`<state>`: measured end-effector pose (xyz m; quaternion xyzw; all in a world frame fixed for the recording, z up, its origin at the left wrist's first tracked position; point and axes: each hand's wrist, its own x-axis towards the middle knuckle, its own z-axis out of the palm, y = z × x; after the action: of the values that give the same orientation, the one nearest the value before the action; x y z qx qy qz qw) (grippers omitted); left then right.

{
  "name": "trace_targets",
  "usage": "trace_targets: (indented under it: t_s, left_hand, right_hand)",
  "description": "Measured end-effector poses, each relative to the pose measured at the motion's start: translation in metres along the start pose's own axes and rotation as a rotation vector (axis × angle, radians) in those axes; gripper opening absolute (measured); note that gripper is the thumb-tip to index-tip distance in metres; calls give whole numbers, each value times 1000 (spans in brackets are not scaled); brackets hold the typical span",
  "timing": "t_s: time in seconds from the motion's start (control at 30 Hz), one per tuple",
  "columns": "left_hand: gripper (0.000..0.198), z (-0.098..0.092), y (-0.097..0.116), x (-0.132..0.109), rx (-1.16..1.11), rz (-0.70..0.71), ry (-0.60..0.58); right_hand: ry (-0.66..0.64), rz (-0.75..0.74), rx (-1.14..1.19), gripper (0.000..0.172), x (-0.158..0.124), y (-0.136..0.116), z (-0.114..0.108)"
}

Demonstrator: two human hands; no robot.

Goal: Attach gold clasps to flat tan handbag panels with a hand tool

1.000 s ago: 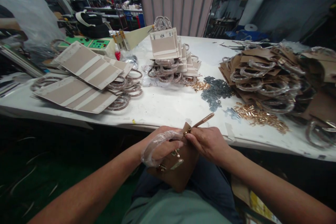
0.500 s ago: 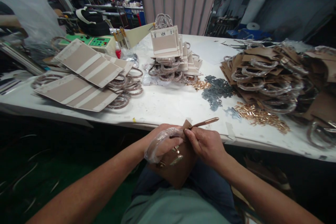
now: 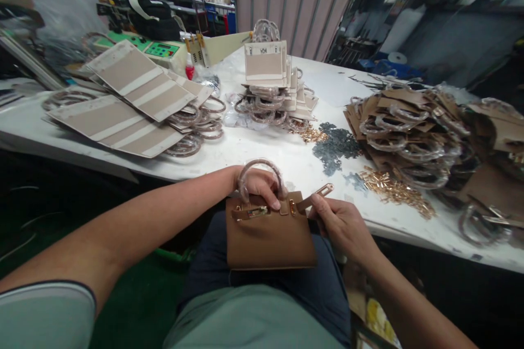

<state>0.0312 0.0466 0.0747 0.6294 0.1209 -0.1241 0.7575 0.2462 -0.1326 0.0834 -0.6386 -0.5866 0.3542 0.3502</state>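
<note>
A small tan leather handbag (image 3: 270,240) lies flat on my lap, its gold clasp (image 3: 251,212) across the top. My left hand (image 3: 258,188) is shut on the bag's plastic-wrapped curved handle (image 3: 261,174), with the fingertips resting near the bag's top edge. My right hand (image 3: 344,226) pinches a narrow tan strap (image 3: 315,198) with a gold-coloured tip, which sticks out from the bag's right side. The strap's far end points up and to the right, over the table.
A white table (image 3: 262,158) stands in front of my knees. It holds beige panels (image 3: 135,87), stacks with wrapped handles (image 3: 266,103), a brown pile of bag pieces (image 3: 409,125), gold fittings (image 3: 395,191) and dark grey bits (image 3: 335,147). A green control unit (image 3: 161,50) sits behind.
The bag has swung from tilted and partly hidden to lying flat on my lap, handle upward. My hands have moved apart, and the view has shifted slightly.
</note>
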Motion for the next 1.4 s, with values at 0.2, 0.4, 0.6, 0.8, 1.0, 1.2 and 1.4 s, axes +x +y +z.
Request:
trace_targets:
  t_s: [0.2,0.4,0.6,0.8,1.0,1.2,1.4]
  left_hand:
    - [33,0,2,-3,-40,-39,-34]
    - [29,2,3,-9,-53,-55,-3]
    - [28,-3,-5,-10,-123,-74,31]
    - [33,-6,-9,0,-128,-100,93]
    - [35,-17,-5,8,-170,-87,200]
    - [43,-31,-37,-15,-285,105,925]
    - [68,4,-77,-14,688,293,1242]
  right_hand:
    - [-7,-21,10,62,-3,2,8]
    - [-1,-144,-87,55,-1,-1,14]
    - [7,-251,-144,35,-6,7,17]
    - [234,-82,-177,42,-2,12,25]
    - [41,-56,14,59,28,17,29]
    - [140,10,13,61,50,44,15]
    - [182,142,-101,62,76,79,3]
